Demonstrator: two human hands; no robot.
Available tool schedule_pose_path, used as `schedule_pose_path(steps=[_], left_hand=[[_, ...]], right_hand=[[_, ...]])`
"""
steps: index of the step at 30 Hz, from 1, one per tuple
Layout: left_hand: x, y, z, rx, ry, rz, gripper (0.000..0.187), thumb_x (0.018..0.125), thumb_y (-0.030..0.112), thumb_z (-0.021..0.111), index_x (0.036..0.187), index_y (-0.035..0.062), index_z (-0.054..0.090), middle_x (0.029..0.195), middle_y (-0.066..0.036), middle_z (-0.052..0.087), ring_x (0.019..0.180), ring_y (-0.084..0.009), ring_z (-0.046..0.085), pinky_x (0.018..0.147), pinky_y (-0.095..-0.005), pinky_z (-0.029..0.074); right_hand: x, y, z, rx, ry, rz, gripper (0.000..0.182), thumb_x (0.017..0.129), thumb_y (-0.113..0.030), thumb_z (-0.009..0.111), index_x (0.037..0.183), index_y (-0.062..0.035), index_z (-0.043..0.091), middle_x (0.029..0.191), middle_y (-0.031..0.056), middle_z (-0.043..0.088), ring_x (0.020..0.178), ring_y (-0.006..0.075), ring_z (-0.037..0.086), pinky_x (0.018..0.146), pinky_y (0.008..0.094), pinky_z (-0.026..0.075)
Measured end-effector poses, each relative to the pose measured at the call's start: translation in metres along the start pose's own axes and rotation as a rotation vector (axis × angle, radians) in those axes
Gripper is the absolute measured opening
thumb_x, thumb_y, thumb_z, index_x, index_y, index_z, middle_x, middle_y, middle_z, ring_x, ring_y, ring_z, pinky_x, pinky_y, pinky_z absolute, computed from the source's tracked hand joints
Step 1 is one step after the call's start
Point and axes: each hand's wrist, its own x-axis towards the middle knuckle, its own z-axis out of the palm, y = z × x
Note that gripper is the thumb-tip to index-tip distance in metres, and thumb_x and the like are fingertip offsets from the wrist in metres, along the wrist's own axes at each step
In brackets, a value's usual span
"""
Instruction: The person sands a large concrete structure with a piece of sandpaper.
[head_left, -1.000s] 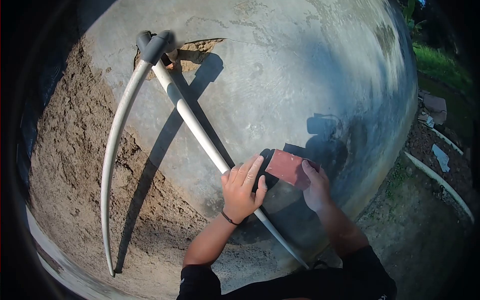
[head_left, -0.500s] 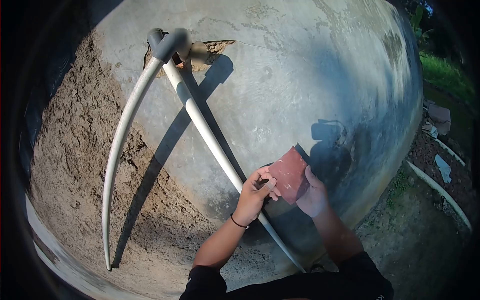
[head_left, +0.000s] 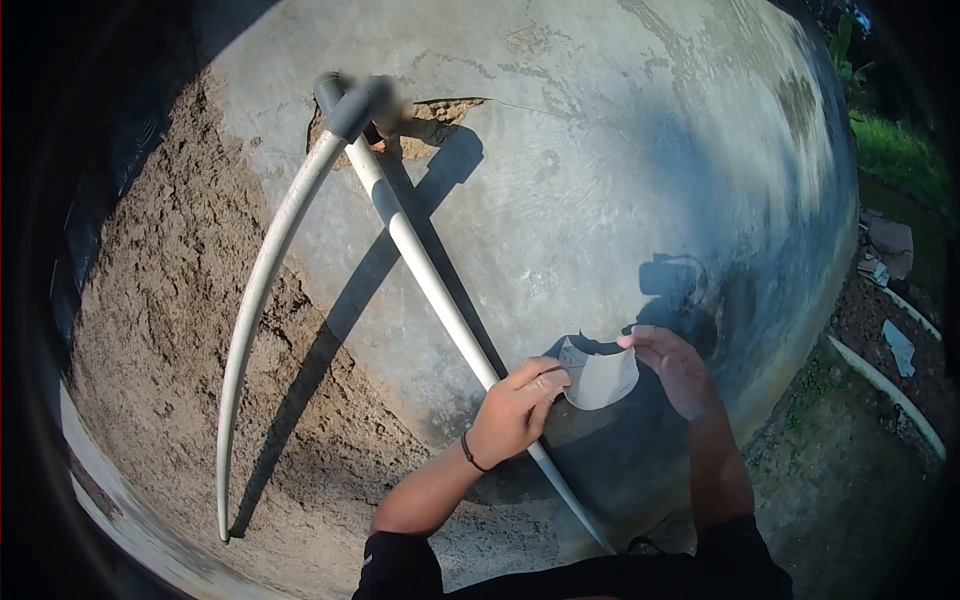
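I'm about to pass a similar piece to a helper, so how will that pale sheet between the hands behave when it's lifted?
The sheet is probably floppy: it sags in a curve between the left hand and right hand. It looks thin, so likely light for its size. It may tear, since its upper edge looks uneven.

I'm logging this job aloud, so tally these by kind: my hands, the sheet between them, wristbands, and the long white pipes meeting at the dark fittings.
Hands, left hand and right hand: 2
Sheet: 1
Wristband: 1
Pipes, left pipe and right pipe: 2
Total: 6
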Motion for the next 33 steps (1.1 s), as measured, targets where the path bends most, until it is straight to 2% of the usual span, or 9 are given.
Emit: schedule_pose_path(steps=[1, 2, 4, 7, 18, 21, 25, 29, 33], left_hand=[[-0.001, -0.001, -0.002, 0.088, -0.016, 0.047, 0.024, 0.075, -0.001, 0.065, 0.099, 0.0036, 0.063, 0.1, -0.014, 0.06, 0.09, -0.0302, 0.063, 0.076, -0.0349, 0.053], [0.001, 0.0, -0.005, 0.094, -0.012, 0.047, 0.024, 0.075, -0.001, 0.065, 0.099, 0.0036, 0.063, 0.1, -0.014, 0.06, 0.09, -0.0302, 0.063, 0.076, -0.0349, 0.053], [0.008, 0.004, -0.012, 0.308, -0.082, 0.24, 0.028, 0.072, 0.002, 0.065, 0.1, 0.0039, 0.064, 0.1, -0.014, 0.06, 0.091, -0.0301, 0.063, 0.08, -0.0389, 0.053], [0.018, 0.007, -0.018, 0.449, -0.05, 0.364, 0.03, 0.071, 0.006, 0.065, 0.101, 0.0022, 0.064, 0.102, -0.014, 0.061, 0.094, -0.0309, 0.063, 0.085, -0.0417, 0.053], [0.014, 0.0, -0.027, 0.542, 0.08, 0.434, 0.034, 0.071, 0.006, 0.065, 0.105, -0.0011, 0.064, 0.106, -0.016, 0.063, 0.102, -0.0315, 0.062, 0.095, -0.0451, 0.048], [0.019, 0.001, -0.036, 0.392, 0.086, 0.32, 0.039, 0.07, 0.003, 0.064, 0.108, -0.0015, 0.062, 0.11, -0.018, 0.062, 0.104, -0.0332, 0.062, 0.093, -0.0444, 0.049], [0.025, -0.012, -0.076, 0.623, 0.35, 0.241, 0.045, 0.067, 0.007, 0.061, 0.112, 0.0016, 0.061, 0.114, -0.016, 0.061, 0.111, -0.0334, 0.058, 0.093, -0.0427, 0.044], [0.036, -0.034, -0.103, 0.828, 0.396, 0.093, 0.05, 0.072, 0.011, 0.06, 0.121, 0.0016, 0.057, 0.124, -0.016, 0.055, 0.119, -0.033, 0.052, 0.1, -0.0415, 0.034], [0.029, -0.041, -0.093, 0.818, 0.343, 0.022, 0.055, 0.078, 0.016, 0.058, 0.131, 0.0031, 0.052, 0.138, -0.021, 0.045, 0.126, -0.0331, 0.046, 0.102, -0.042, 0.032]], right_hand=[[0.003, -0.013, 0.002, -0.342, 0.088, -0.063, 0.054, 0.088, -0.034, 0.062, 0.128, 0.0015, 0.05, 0.135, 0.0139, 0.05, 0.132, 0.0275, 0.04, 0.111, 0.0491, 0.024], [0.008, -0.037, 0.015, -0.341, 0.081, -0.066, 0.054, 0.088, -0.034, 0.062, 0.128, 0.0015, 0.05, 0.135, 0.0139, 0.05, 0.132, 0.0275, 0.04, 0.111, 0.0491, 0.024], [0.022, -0.08, 0.057, -1.39, -0.049, -0.243, 0.058, 0.086, -0.036, 0.063, 0.128, 0.0022, 0.05, 0.135, 0.0174, 0.048, 0.134, 0.0296, 0.038, 0.111, 0.0522, 0.022], [0.026, -0.071, 0.102, -1.565, -0.31, -0.223, 0.06, 0.083, -0.035, 0.064, 0.13, 0.0003, 0.049, 0.135, 0.0178, 0.048, 0.133, 0.0291, 0.038, 0.11, 0.0554, 0.02], [0.056, -0.012, 0.114, -1.716, -0.005, -0.343, 0.061, 0.086, -0.022, 0.053, 0.141, -0.001, 0.037, 0.146, 0.0162, 0.036, 0.134, 0.025, 0.039, 0.111, 0.0547, 0.02], [0.076, -0.01, 0.112, -1.673, -0.006, -0.404, 0.061, 0.087, -0.02, 0.051, 0.143, -0.002, 0.033, 0.148, 0.0141, 0.033, 0.132, 0.0244, 0.04, 0.11, 0.0515, 0.024], [0.123, -0.016, 0.11, -1.67, 0.094, -0.453, 0.062, 0.086, -0.019, 0.053, 0.144, -0.0074, 0.034, 0.15, 0.008, 0.032, 0.13, 0.0241, 0.041, 0.106, 0.0512, 0.031], [0.139, 0.004, 0.103, -1.81, 0.052, -0.46, 0.065, 0.084, -0.023, 0.057, 0.145, -0.0138, 0.035, 0.152, 0.0008, 0.03, 0.134, 0.0218, 0.036, 0.109, 0.0503, 0.025], [0.078, 0.056, 0.106, -1.719, 0.1, -0.35, 0.064, 0.085, -0.025, 0.057, 0.144, -0.0135, 0.035, 0.151, 0.0023, 0.032, 0.136, 0.0218, 0.034, 0.111, 0.0506, 0.02]])
